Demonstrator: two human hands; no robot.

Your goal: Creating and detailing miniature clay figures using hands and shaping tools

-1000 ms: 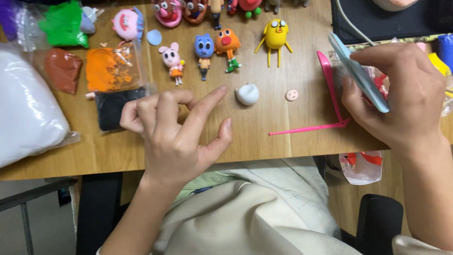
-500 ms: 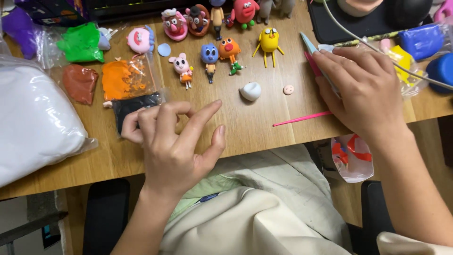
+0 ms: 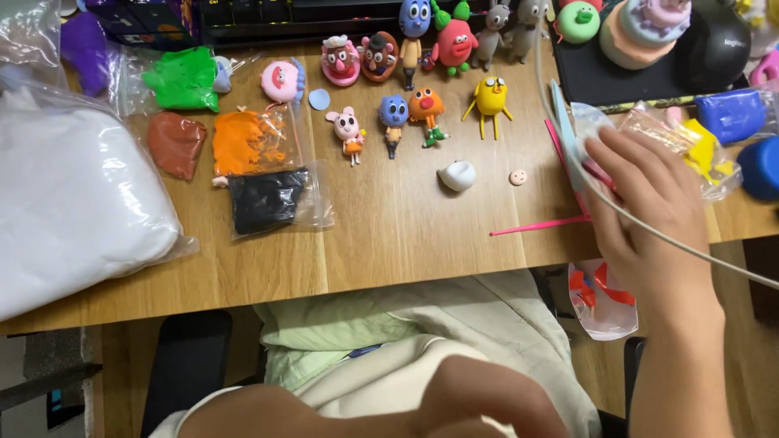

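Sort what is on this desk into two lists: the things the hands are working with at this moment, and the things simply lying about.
In hand:
right hand on a clear plastic bag
pink tools beside it
left hand low over the lap, holding nothing visible

Lying about:
white clay lump
small pink clay disc
clay figures
bagged orange clay
bagged black clay
big white clay bag

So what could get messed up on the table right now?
The right hand is pressing on clear bags at the table's edge, so the yellow clay bag might slide off. The cable lying across that hand could snag and perhaps topple the yellow figure. The thin pink stick lies beside the hand and could get knocked off.
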